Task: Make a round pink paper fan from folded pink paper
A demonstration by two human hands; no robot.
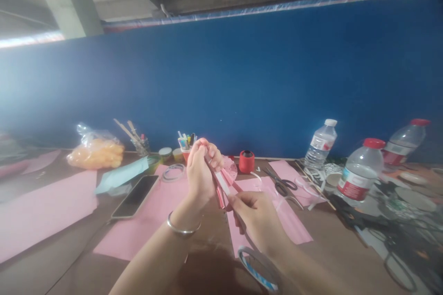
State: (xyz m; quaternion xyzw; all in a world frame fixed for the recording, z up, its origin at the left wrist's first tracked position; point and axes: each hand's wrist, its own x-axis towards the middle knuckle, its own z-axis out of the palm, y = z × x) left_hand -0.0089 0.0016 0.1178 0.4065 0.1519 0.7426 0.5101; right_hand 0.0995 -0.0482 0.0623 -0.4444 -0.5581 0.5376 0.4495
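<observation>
Left hand [204, 170]: fingers curled round the upper end of the strip [222, 183]. Right hand [258, 216]: fingers pinching its lower end. Strip slants 11 to 5 o'clock over worktop [204, 258]. From it, phone [136, 197] at 9, scissors [275, 178] at 3.

You can read no words, brands or numbers here. To your right, the nearest red-capped bottle [365, 166] carries a red-and-white label [356, 186], its small print too blurred for you to make out. You face the same blur on the farther red-capped bottle [406, 139] and on the pale label of the white-capped bottle [324, 143]. The tape roll [258, 273] shows you only unreadable blue-and-white markings.
</observation>
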